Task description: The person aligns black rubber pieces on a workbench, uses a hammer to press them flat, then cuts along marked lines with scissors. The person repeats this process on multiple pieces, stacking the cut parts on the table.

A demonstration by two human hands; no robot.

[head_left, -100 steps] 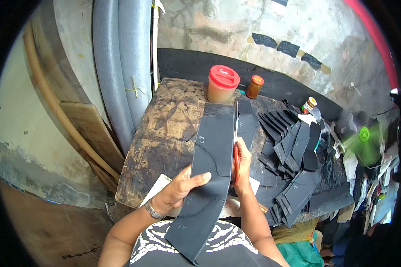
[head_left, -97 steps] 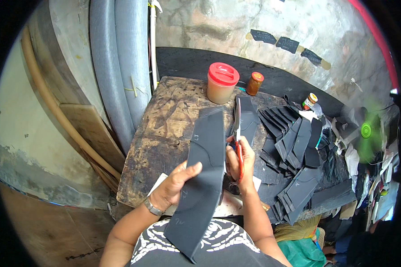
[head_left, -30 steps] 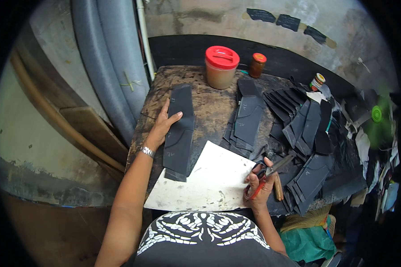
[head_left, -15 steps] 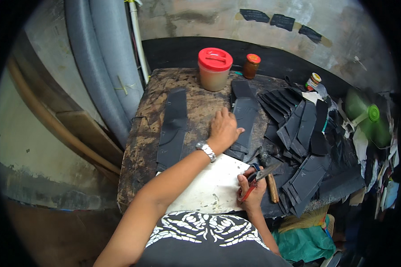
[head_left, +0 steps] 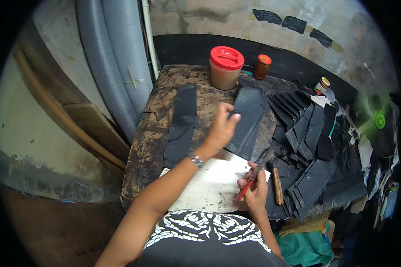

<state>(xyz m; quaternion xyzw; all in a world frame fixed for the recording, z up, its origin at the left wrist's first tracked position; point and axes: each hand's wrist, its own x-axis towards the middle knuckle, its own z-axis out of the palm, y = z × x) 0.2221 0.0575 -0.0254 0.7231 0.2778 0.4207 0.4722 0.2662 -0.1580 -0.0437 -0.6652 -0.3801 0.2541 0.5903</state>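
My left hand reaches across the worn wooden table and pinches the left edge of a black cut rubber piece lying at its middle. My right hand stays near my body, closed on red-handled scissors above a white sheet. A second long black piece lies flat on the table's left side, apart from both hands.
A red-lidded plastic jar and a small orange-capped bottle stand at the table's back. Several black cut pieces are piled on the right, a wooden-handled tool beside them. Grey pipes lean at left. A green fan spins far right.
The long piece I was trimming now lies flat on the table's left. My left hand left it and crossed right to the middle piece. My right hand lowered with the scissors.
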